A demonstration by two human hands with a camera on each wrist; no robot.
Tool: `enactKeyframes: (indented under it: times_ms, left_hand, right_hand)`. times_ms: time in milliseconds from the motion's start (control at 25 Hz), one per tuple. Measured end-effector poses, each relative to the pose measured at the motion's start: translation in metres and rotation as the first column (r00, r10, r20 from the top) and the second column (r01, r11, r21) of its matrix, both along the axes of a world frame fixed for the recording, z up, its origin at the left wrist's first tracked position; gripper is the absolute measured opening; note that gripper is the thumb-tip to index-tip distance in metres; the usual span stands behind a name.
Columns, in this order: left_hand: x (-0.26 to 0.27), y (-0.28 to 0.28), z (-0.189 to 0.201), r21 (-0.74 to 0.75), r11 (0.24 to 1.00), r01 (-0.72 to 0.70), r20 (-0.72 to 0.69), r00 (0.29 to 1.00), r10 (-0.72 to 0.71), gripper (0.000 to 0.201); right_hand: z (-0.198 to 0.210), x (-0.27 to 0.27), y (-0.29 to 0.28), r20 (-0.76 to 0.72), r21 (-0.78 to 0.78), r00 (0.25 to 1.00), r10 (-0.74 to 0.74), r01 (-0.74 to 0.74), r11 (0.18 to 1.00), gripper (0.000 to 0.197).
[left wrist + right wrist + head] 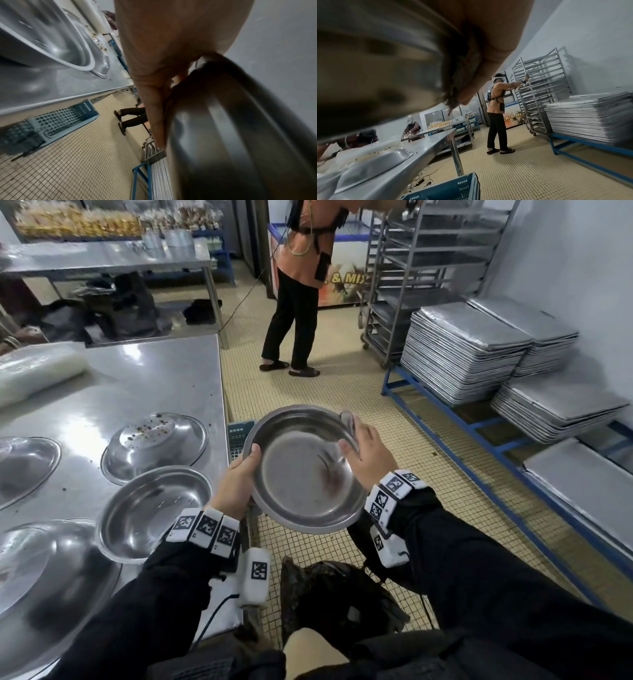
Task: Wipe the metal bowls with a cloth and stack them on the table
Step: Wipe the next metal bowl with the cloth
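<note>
Firstly, on the far left the steel table (164,371) carries several metal bowls. Two large ones at its left edge lie upside down, one further back (24,463) and one close to the person (44,570). More to the right, another upturned bowl (154,445) has dark crumbs on its raised bottom, and just in front of it an upright bowl (154,511) stands open side up near the table edge. A pale plastic bundle (37,371) lies at the back left of the table.

Right of the table edge, the left hand (236,484) grasps the left rim of the held bowl (305,470), with the thumb over the rim and the fingers under it. This bowl is in the air above the tiled floor, beside the table, with its inside turned to the head camera. A blue-green crate (238,436) shows behind it on the floor.

On the bowl's right rim, the right hand (368,450) clasps a cloth (349,422) against the metal, fingers folded over it; in the right wrist view the cloth looks dark and frayed.

Further back, a person in an orange shirt (301,268) stands at a tall metal rack (428,268). On the far right, stacks of metal trays (466,350) rest on a blue frame (479,426).
</note>
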State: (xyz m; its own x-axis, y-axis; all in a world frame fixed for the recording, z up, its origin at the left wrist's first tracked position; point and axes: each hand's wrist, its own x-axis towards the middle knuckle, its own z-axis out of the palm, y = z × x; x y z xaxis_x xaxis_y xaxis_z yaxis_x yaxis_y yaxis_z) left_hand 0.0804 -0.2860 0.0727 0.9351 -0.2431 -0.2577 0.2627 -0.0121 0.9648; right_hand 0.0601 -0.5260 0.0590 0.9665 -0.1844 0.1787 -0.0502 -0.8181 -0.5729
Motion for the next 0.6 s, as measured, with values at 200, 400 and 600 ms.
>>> enactKeyframes:
  times_ms: [200,400,600]
  left_hand:
    - [0.006,0.012,0.003,-0.053,0.994,0.097,0.078,0.993,-0.093,0.055]
    - [0.001,0.011,-0.008,0.027,1.000,0.007,0.237,0.972,-0.013,0.082]
    - [-0.011,-0.009,-0.009,-0.001,0.994,-0.108,0.271,0.957,0.105,0.056]
  right_hand:
    - [0.007,-0.006,-0.004,-0.057,0.337,0.998,-0.033,0.050,0.940,0.028]
    - [-0.003,-0.006,0.022,0.046,0.531,0.940,-0.339,0.265,0.805,0.024]
    - [-0.001,-0.006,0.040,0.065,0.686,0.946,-0.319,0.190,0.702,0.035]
